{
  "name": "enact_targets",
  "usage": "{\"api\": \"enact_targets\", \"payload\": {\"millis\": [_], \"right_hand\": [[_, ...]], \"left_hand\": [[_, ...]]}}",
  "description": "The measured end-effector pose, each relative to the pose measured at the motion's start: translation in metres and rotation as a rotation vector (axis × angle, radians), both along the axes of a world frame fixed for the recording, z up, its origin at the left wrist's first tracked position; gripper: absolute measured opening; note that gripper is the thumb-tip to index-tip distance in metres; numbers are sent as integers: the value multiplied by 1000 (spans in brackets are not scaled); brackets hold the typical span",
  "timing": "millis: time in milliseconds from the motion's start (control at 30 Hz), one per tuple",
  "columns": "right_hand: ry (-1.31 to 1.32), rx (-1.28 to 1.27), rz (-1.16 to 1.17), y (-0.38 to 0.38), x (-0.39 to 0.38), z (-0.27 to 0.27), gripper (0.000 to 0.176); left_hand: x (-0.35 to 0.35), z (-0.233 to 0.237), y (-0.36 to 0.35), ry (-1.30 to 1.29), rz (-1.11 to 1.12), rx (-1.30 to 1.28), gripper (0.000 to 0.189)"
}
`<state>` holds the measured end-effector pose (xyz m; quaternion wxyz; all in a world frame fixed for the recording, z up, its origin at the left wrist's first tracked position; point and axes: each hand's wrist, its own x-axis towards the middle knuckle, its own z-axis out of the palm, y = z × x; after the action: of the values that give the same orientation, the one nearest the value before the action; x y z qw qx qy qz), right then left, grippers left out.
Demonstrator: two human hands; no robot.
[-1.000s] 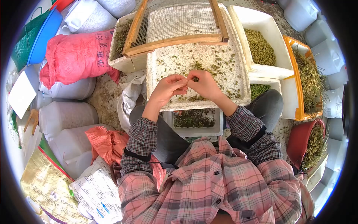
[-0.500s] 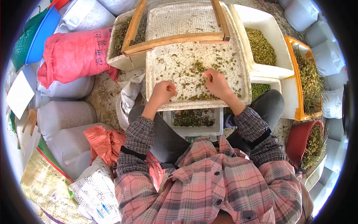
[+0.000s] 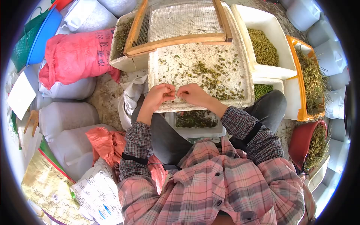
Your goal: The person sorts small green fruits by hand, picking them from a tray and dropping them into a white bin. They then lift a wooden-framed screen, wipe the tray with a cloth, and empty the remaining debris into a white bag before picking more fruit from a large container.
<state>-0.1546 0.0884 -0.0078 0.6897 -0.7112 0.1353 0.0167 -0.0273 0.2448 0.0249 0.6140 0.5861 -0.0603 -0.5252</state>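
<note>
A shallow white foam tray (image 3: 245,75) lies before me, strewn with small green-brown pods or seeds (image 3: 212,77) and bits of stem. Over its near left part, my left hand (image 3: 159,98) is closed, fingers curled round something small that I cannot make out. Just to its right is my right hand (image 3: 193,94), its fingers pinched together close to the left fingertips; what they hold, if anything, is hidden. A wood-framed wire mesh sieve (image 3: 183,38) rests across the far part of the tray.
White foam boxes (image 3: 287,62) with green seeds stand at the right, beside an orange crate (image 3: 300,99) of stemmed pods and a red basin (image 3: 300,144). Below the tray sits a white bin (image 3: 221,129) with dark debris. Pink sack (image 3: 77,56) and plastic jugs (image 3: 67,116) are at left.
My right hand has moved left across the tray to beside my left hand. My left hand has shifted slightly. Pods near the tray's right middle lie uncovered and more spread out.
</note>
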Motion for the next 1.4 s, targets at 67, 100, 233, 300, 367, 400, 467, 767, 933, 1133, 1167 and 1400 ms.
{"api": "enact_targets", "payload": {"millis": [67, 100, 233, 300, 367, 400, 467, 767, 933, 1133, 1167, 1400], "right_hand": [[192, 666, -177, -7, 2, -6, 23], [218, 831, -229, -4, 1, -2, 27], [121, 1234, -359, 4, -4, 27, 35], [-20, 1314, -405, 5, -2, 15, 33], [48, 1344, -486, 4, -6, 16, 30], [84, 1357, -520, 2, -6, 29, 29], [117, 1391, -521, -4, -11, 36, 29], [83, 1265, -464, -38, -46, 7, 31], [109, 1071, -378, -34, -50, 20, 29], [89, 1023, -210, -17, -35, 23, 27], [67, 1007, -198, -19, -36, 22, 27], [87, 903, -136, -35, -51, 17, 18]], "left_hand": [[-3, -2, -2, 4, 52, -135, 21], [-10, 8, -8, -128, -12, -123, 23], [-39, 49, -38, -506, -295, -108, 34], [-45, 53, -43, -588, -380, -97, 37], [-48, 65, -44, -579, -329, -131, 38], [-46, 72, -44, -603, -274, -163, 38], [-34, 73, -37, -579, -130, -178, 30], [-3, -17, 10, -1318, -513, 635, 19], [-3, -2, 0, -843, -277, 345, 16], [-30, 45, -33, -537, -219, 16, 15], [-31, 47, -37, -535, -221, 3, 14], [-48, 40, -55, -683, -384, 11, 14]]}}
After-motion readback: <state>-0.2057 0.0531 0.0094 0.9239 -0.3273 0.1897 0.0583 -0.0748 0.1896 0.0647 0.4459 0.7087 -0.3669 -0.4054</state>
